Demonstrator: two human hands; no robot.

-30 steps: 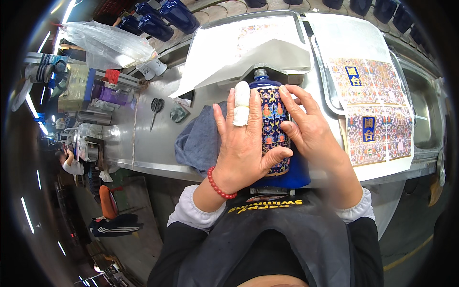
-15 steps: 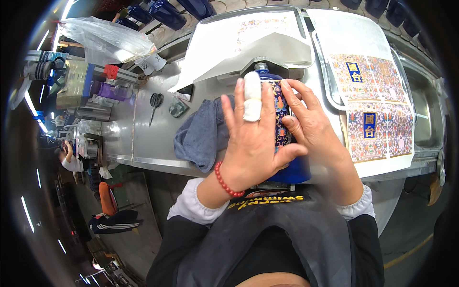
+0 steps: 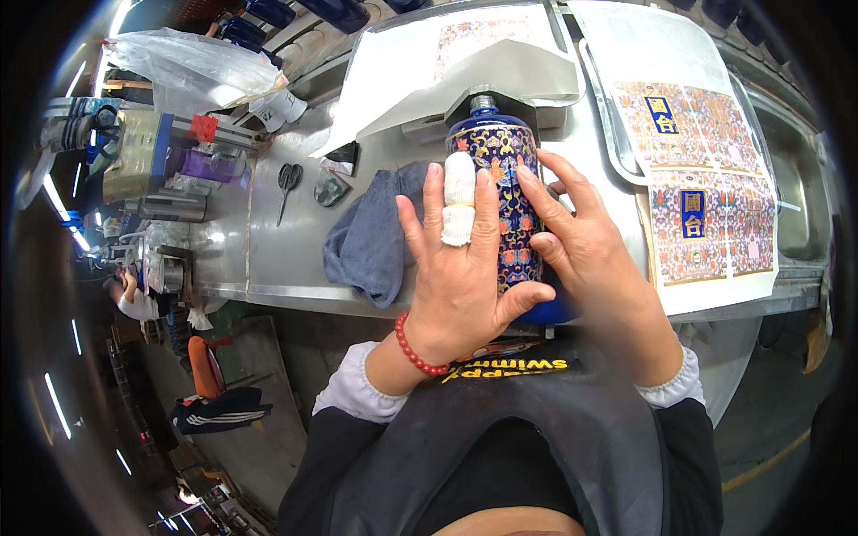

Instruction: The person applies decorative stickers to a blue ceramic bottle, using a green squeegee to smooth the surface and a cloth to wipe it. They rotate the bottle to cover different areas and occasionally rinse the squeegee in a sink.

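Observation:
A blue bottle [image 3: 517,170] with a colourful floral pattern lies on its side, its neck pointing away from me into a grey angled rest [image 3: 517,105]. Flat along the bottle's left side rests my left hand [image 3: 456,259], fingers stretched out, with a white wrap [image 3: 458,192] on one finger. My right hand [image 3: 590,246] touches the right side with its fingers extended and apart. Neither hand is closed around the bottle. Beside my left hand a blue-grey cloth [image 3: 371,241] lies crumpled on the metal table [image 3: 237,228].
Patterned transfer sheets [image 3: 710,196] are stacked at the right, next to a metal sink [image 3: 795,188]. White paper [image 3: 393,67] covers a tray at the back. Scissors [image 3: 287,183] and a small greenish block [image 3: 330,189] lie left of the cloth. Dark blue bottles [image 3: 331,12] stand along the far edge.
My left hand has slid left across the bottle, uncovering more of the floral pattern. My right hand stays against the right side. The whole view has shifted slightly.

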